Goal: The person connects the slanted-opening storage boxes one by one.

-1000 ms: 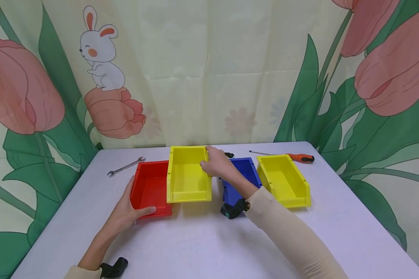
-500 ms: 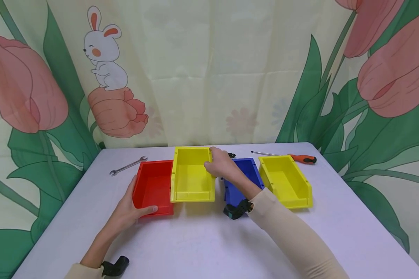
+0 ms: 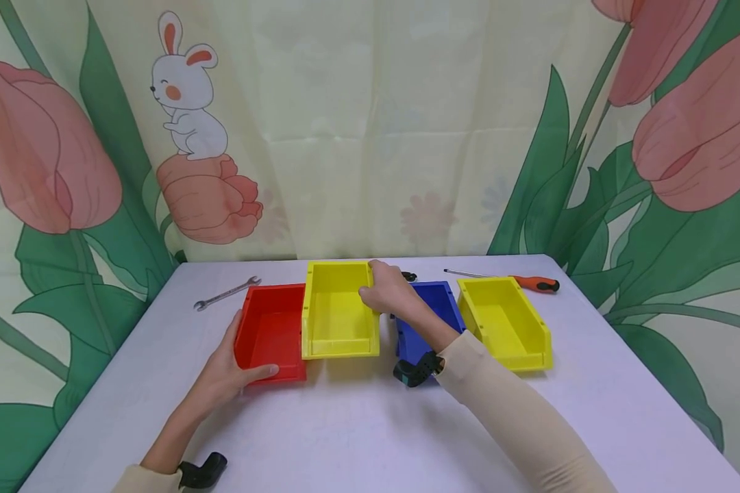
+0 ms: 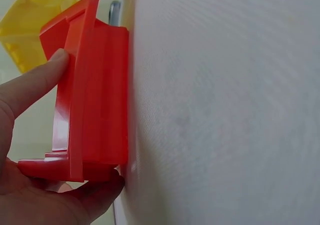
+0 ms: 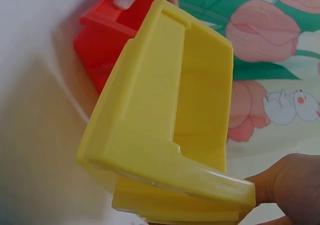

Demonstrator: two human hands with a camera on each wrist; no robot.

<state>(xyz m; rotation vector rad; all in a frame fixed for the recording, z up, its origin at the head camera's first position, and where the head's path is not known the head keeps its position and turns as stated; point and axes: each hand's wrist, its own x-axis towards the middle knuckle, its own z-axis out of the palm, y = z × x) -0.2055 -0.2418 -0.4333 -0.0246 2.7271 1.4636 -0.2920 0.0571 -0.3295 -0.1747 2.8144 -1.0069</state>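
Observation:
My left hand holds a red plastic storage bin on the table. Its thumb lies over the low front lip, and the other fingers go along the left side. In the left wrist view, fingertips reach under the end of the red bin. A yellow storage bin is raised above the table, its left edge overlapping the red one in the head view. My right hand grips its right wall near the back, thumb inside. The right wrist view shows the yellow bin tilted, with the gripping fingers mostly hidden.
Right of the raised bin stand a blue bin, partly behind my right forearm, and another yellow bin. A screwdriver lies behind them. At the back left is a wrench. A small dark object shows behind the blue bin.
The head view has shifted slightly, so the scene sits a little farther right. The raised yellow bin has moved marginally right from the red one; both hands keep their holds.

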